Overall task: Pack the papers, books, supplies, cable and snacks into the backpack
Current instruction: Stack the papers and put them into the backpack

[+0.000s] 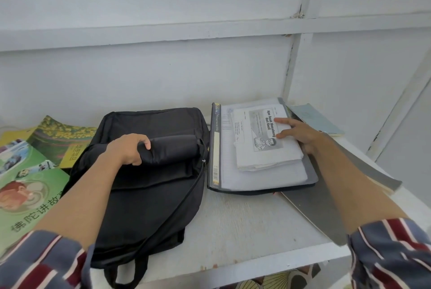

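Now the left hand point(129, 150) grips the backpack's point(149, 200) flap point(173, 148); hold it wide while the right hand point(300, 134), flat on the papers point(261, 148) beside the backpack, gathers them squarely.

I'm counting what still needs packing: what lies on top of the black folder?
A stack of papers, printed sheet uppermost, lies on larger white sheets in the folder; the right hand touches it. Anything beneath is covered.

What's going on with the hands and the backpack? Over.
Left hand grips backpack flap. Right hand rests on papers, fingers straight. Books lie left, unpacked.
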